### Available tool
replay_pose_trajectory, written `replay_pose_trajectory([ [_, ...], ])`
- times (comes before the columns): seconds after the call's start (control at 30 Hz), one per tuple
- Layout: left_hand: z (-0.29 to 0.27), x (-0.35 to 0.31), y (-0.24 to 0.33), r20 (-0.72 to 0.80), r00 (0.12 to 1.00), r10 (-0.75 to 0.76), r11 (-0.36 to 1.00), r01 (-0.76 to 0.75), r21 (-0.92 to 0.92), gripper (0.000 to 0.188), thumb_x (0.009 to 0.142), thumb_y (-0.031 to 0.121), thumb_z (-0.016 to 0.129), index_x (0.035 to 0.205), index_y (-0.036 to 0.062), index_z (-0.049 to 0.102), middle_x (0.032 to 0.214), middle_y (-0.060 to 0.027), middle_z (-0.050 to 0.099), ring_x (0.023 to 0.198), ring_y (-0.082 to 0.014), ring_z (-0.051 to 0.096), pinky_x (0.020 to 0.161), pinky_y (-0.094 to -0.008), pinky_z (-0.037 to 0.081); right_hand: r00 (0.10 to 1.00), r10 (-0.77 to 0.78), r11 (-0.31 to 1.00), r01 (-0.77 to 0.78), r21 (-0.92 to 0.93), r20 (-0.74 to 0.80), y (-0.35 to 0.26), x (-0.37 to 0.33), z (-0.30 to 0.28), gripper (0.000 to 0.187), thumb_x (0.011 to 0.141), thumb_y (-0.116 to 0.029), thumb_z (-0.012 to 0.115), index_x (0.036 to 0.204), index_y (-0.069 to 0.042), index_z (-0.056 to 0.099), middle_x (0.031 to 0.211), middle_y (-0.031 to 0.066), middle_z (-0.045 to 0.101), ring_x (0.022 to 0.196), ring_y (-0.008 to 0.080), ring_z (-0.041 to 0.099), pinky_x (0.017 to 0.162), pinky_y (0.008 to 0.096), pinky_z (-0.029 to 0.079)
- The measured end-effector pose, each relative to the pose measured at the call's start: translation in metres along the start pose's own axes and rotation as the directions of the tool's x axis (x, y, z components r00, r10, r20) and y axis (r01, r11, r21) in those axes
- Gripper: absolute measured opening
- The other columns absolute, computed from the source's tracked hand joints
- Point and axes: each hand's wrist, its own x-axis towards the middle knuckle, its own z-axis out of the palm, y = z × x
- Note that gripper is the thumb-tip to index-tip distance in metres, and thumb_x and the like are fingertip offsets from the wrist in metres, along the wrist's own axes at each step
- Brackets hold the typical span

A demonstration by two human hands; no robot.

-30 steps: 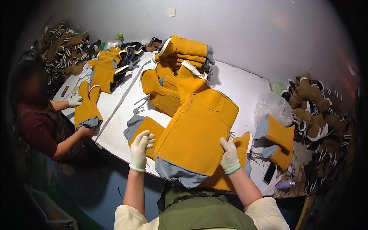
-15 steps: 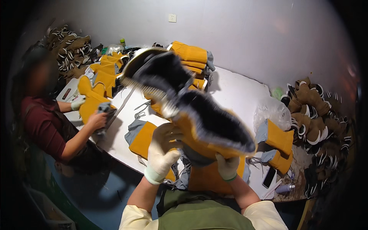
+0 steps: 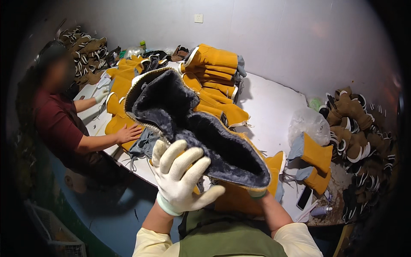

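While the left hand shows its back in the lower middle of the head view, its gloved fingers stand spread, loosely bent, in front of a yellow boot, with the thumb pointing right; whether they touch it cannot be told. The boot fills the centre of the frame, slanting from upper left to lower right, its zip-edged mouth gaping and its dark furry lining turned up to view. Of the right hand, only a bit of glove shows under the boot's lower right end, so I cannot tell whether its fingers grip.

Behind the boot, a stack of yellow boots lies on the white bench at upper middle. On the left of the frame a co-worker in a dark red top has a bare hand laid on yellow pieces and a gloved hand farther up. At right are a clear plastic bag, two yellow-and-grey pieces, a phone and a purple bottle. Brown boots are heaped at the right edge.
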Motion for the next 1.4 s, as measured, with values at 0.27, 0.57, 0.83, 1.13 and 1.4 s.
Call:
replay_pose_trajectory([
  [0.27,0.026,-0.034,0.004,-0.115,0.992,0.055,0.991,-0.040,0.126,0.038,0.058,0.007,0.074,0.092,0.0176,0.063,0.096,0.0001,0.056,0.098,-0.0240,0.052,0.113,-0.0533,0.025,0.959,0.281,0.640,-0.164,0.751,-0.030,0.037,0.002,0.009,0.059,0.100,-0.041,0.043,0.133,0.007,0.049,0.126,0.0206,0.059,0.111,0.0285,0.061,0.098,0.0395,0.050],
  [0.57,0.033,-0.026,0.001,-0.153,0.986,0.063,0.989,-0.041,0.142,0.035,0.067,0.006,0.072,0.099,0.0179,0.063,0.103,0.0006,0.058,0.104,-0.0228,0.052,0.115,-0.0531,0.022,0.944,0.302,0.751,-0.148,0.644,-0.135,0.013,0.007,0.015,0.069,0.094,-0.050,0.045,0.138,0.004,0.045,0.135,0.0215,0.053,0.119,0.0337,0.057,0.102,0.0465,0.047],
  [0.83,0.034,-0.030,-0.012,-0.175,0.982,0.066,0.985,-0.036,0.169,0.057,0.083,0.026,0.072,0.131,0.0056,0.049,0.134,-0.0173,0.045,0.128,-0.0359,0.042,0.112,-0.0517,0.029,0.923,0.135,0.977,-0.185,-0.108,-0.361,-0.003,0.020,0.009,0.043,0.080,0.000,0.072,0.120,0.002,0.056,0.101,0.0104,0.066,0.088,0.0172,0.061,0.078,0.0295,0.049],
  [1.13,0.063,-0.118,-0.061,0.071,0.592,-0.803,0.425,0.652,-0.628,0.039,0.087,0.001,0.059,0.126,-0.0027,0.055,0.127,-0.0123,0.053,0.118,-0.0217,0.052,0.103,-0.0331,0.040,0.743,0.638,0.508,-0.208,0.836,-0.203,-0.027,0.082,0.005,0.044,0.098,-0.031,0.058,0.129,-0.002,0.048,0.124,0.0106,0.058,0.111,0.0264,0.059,0.095,0.0415,0.051],
  [1.4,0.091,-0.119,-0.061,0.356,0.498,-0.791,0.157,0.727,-0.668,0.048,0.088,0.007,0.063,0.133,-0.0017,0.047,0.129,-0.0111,0.054,0.117,-0.0212,0.053,0.101,-0.0329,0.042,0.662,0.749,0.237,-0.312,0.920,0.032,0.023,0.054,0.005,0.049,0.095,-0.035,0.061,0.132,-0.004,0.051,0.128,0.0110,0.058,0.115,0.0276,0.058,0.098,0.0439,0.049],
])
